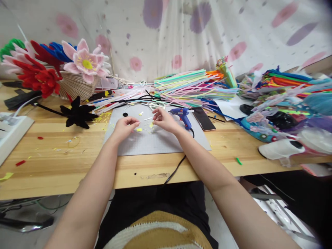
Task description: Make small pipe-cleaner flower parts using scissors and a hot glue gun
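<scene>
Over a grey cutting mat (pixel 160 145), my left hand (pixel 126 128) has its thumb and fingers closed together; what they pinch, if anything, is too small to make out. A yellow scrap (pixel 139 129) lies just below those fingertips. My right hand (pixel 166 121) faces it a short gap away, thumb and forefinger pinched at a small yellow piece (pixel 151 125). Thin pale strands curve beneath the fingers. Beside my right hand, a blue hot glue gun (pixel 183 116) rests on the mat. Scissors (pixel 157 104) lie behind the hands, and a small black disc (pixel 125 114) sits at the mat's left.
Bundles of coloured pipe cleaners (pixel 192 84) line the back. Fuzzy flowers (pixel 86 62) stand at the left, with a black flower (pixel 77 112) lying nearer. A phone (pixel 204 118) touches the mat's right side. The glue gun's cord (pixel 176 169) hangs over the front edge. A power strip (pixel 15 133) sits far left.
</scene>
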A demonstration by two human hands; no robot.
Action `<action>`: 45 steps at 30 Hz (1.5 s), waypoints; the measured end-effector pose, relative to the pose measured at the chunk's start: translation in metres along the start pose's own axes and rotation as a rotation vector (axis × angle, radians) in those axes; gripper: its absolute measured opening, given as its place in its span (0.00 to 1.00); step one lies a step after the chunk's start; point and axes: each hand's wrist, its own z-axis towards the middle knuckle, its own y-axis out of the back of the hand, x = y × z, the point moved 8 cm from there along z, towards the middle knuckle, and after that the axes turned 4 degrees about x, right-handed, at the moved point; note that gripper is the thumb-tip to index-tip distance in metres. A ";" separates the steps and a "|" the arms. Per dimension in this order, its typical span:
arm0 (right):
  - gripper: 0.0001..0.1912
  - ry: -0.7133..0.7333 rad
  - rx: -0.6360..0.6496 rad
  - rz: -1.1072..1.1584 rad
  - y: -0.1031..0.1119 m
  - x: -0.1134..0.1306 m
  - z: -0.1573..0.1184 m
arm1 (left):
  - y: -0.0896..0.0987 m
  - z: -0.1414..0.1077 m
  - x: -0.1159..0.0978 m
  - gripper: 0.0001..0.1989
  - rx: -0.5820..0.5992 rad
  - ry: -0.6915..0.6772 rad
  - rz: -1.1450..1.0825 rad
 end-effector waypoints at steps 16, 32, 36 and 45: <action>0.14 -0.024 0.029 0.240 -0.016 -0.026 -0.006 | -0.038 -0.007 -0.008 0.08 0.213 -0.235 0.502; 0.13 0.112 0.054 0.016 -0.022 -0.011 -0.007 | -0.041 -0.006 -0.007 0.08 0.221 -0.246 0.622; 0.13 0.125 0.072 0.041 -0.024 -0.008 -0.008 | -0.041 -0.006 -0.007 0.08 0.213 -0.231 0.652; 0.14 0.130 0.089 0.041 -0.025 -0.006 -0.008 | -0.040 -0.007 -0.008 0.09 0.213 -0.236 0.658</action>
